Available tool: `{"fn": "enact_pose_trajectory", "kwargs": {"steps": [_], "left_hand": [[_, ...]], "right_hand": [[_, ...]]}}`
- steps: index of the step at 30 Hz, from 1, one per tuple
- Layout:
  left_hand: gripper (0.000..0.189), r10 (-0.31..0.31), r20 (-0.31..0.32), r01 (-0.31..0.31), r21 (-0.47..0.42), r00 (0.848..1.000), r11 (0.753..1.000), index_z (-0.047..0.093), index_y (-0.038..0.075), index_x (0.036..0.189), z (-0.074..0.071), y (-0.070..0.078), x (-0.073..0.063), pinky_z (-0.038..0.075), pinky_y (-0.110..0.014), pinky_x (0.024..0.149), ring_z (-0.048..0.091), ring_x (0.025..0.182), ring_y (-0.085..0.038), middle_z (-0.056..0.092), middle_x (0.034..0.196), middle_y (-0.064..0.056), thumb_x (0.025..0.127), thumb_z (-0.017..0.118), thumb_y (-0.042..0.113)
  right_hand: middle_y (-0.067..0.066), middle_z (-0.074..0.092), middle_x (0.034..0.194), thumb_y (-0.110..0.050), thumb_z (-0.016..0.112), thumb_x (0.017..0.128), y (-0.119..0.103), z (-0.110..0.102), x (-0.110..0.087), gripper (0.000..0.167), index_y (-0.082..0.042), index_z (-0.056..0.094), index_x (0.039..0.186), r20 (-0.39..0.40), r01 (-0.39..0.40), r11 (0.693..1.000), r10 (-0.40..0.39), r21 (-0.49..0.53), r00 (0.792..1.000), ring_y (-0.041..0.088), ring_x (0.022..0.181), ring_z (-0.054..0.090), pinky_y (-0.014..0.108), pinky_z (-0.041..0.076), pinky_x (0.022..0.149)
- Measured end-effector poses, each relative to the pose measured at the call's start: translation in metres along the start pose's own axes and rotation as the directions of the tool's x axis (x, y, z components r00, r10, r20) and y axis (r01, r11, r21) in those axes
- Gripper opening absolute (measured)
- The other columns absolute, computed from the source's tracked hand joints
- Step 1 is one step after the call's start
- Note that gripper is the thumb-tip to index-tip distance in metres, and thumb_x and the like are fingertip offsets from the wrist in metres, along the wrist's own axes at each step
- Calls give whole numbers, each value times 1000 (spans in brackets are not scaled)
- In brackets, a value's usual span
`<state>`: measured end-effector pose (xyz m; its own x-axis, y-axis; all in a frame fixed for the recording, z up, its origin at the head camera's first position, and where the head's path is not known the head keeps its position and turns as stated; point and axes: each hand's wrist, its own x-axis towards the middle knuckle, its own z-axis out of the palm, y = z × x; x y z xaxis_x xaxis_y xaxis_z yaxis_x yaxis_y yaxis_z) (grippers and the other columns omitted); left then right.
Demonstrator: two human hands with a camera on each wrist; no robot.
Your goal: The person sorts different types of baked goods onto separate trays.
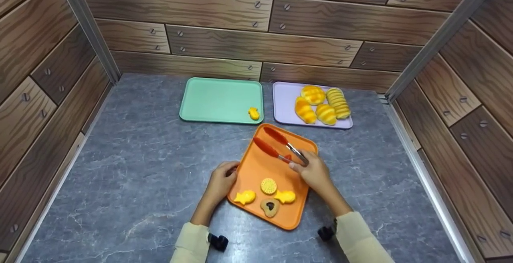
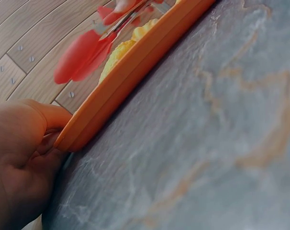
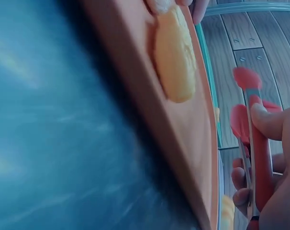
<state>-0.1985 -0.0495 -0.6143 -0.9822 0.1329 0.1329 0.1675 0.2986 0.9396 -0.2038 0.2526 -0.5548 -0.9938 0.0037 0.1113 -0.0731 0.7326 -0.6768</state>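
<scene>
My right hand (image 1: 316,172) holds a pair of red-tipped tongs (image 1: 273,150) over the upper part of an orange tray (image 1: 262,170). The tips of the tongs stand apart with nothing between them. At the tray's left edge, my left hand (image 1: 220,181) pinches the rim, as the left wrist view shows close up. Toward the near end of the tray lie a round yellow biscuit (image 1: 268,186), two yellow fish-shaped pieces, one on the left (image 1: 245,197) and one on the right (image 1: 285,197), and a brown heart-shaped cookie (image 1: 269,207) with a dark centre.
Behind on the left lies a green tray (image 1: 216,100) with one small yellow piece (image 1: 253,113) in its near right corner. To its right, a lilac tray (image 1: 283,102) bears several toy breads (image 1: 313,94). Wood-patterned walls (image 1: 224,40) enclose the grey marbled table (image 1: 132,166).
</scene>
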Motion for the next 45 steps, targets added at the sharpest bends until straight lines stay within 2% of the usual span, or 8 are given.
{"fn": "enact_pose_trajectory", "kwargs": {"steps": [6,10,16,19,25,35,45], "left_hand": [[33,-18,-1,18,-6,1000,1000,70,1,123,0,-1,1,52,-38,92,64,104,-24,68,117,-14,92,58,-3],[34,-24,-3,24,-8,1000,1000,70,0,123,-1,0,0,52,-40,92,64,105,-25,68,118,-15,91,58,-3],[34,-19,6,20,-23,1000,1000,69,0,124,0,0,-1,52,-40,93,64,106,-25,67,120,-15,92,58,-2],[34,-13,0,13,-27,1000,1000,70,0,123,0,0,-1,53,-39,92,65,106,-26,67,120,-16,92,58,-3],[34,-10,-4,10,-30,1000,999,69,-1,123,0,0,0,53,-38,92,65,105,-26,67,120,-16,92,58,-3],[33,-28,5,28,-27,1000,999,69,0,124,0,1,-1,52,-39,93,64,107,-25,67,120,-15,93,58,-3],[33,-15,5,15,-18,1000,1000,69,-2,124,0,0,1,53,-39,93,64,106,-26,67,119,-16,92,59,-3]], "right_hand": [[7,65,119,-31,80,86,12,-18,-29,52,-13,65,132,49,-4,1000,4,12,999,26,106,60,48,48,96],[7,65,115,-31,81,85,19,-27,-43,57,-13,63,136,78,4,1000,-4,-6,997,24,99,58,45,48,90],[9,66,130,-31,82,83,26,-36,-64,64,-9,62,139,130,48,997,-39,-68,991,29,116,61,53,48,99],[10,66,132,-34,83,81,27,-39,-69,65,-8,63,137,156,88,992,-73,-90,985,34,122,60,55,46,103],[8,67,131,-35,85,79,26,-43,-73,64,-9,66,133,183,135,982,-109,-136,977,32,124,60,54,45,105],[1,70,126,-34,84,78,18,-45,-69,57,-18,69,131,227,215,954,-166,-209,960,26,119,64,53,50,98],[6,70,125,-29,83,81,23,-38,-65,53,-10,70,129,153,207,951,-175,-229,973,29,117,64,53,49,99]]}}
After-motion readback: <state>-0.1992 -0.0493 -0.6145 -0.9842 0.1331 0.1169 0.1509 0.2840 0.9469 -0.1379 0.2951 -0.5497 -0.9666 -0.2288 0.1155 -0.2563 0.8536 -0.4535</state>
